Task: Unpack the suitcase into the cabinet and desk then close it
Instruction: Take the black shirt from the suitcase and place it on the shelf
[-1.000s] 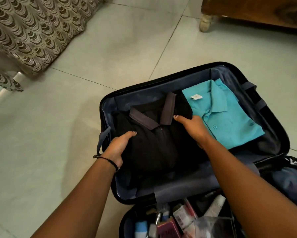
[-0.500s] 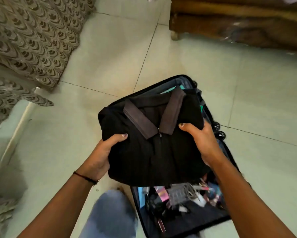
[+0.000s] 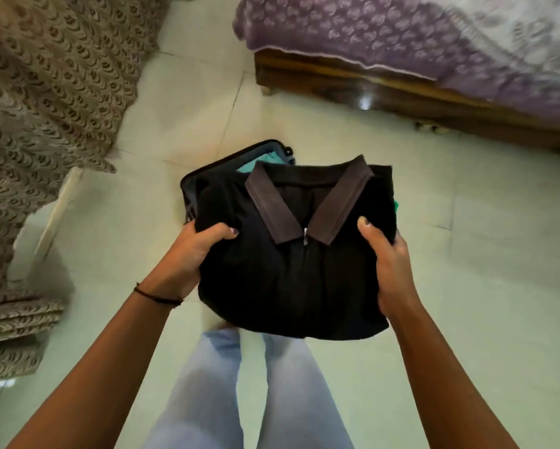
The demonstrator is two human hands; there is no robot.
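A folded black polo shirt [image 3: 291,273] with a grey-brown collar is held up in front of me, well above the floor. My left hand [image 3: 188,257] grips its left edge, thumb on top. My right hand [image 3: 390,264] grips its right edge the same way. Behind the shirt lies the open black suitcase [image 3: 207,170] on the floor, mostly hidden. A teal shirt [image 3: 256,163] peeks out of it above the collar.
A wooden bed [image 3: 401,92] with a purple patterned cover [image 3: 417,34] stands at the upper right. Brown patterned cloth [image 3: 45,108] hangs at the left over a white frame. My legs in light jeans [image 3: 239,390] stand on the pale tiled floor [image 3: 482,286].
Both hands have lifted the black shirt out of the suitcase and higher. The view has risen, so the suitcase looks smaller and the bed has come into sight.
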